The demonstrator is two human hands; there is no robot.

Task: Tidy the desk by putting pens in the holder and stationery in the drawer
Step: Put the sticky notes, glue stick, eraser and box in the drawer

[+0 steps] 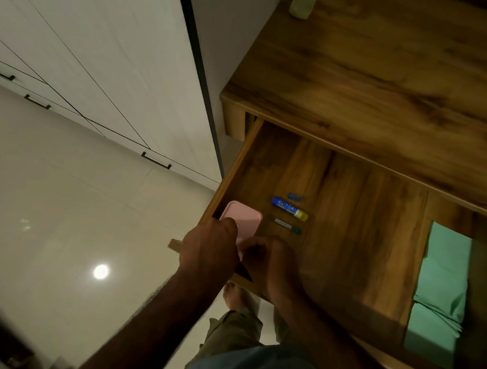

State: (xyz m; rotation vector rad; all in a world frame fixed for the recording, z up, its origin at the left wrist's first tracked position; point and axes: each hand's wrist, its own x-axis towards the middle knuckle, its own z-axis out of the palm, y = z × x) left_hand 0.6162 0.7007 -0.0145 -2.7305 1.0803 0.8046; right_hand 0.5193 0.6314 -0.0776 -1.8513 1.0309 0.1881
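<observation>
Wood-grain counter (394, 65) stands over its pulled-out drawer (350, 223). At the drawer's front left corner is a pink case (245, 218). The left hand (210, 249) curls over its near end, and the right hand (270, 263) pinches the near edge just beside. A blue glue stick (288, 208) lies beyond, apart.

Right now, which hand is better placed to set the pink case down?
Probably the left hand: it grips the pink case over the drawer; the right hand is only at its near edge.
</observation>
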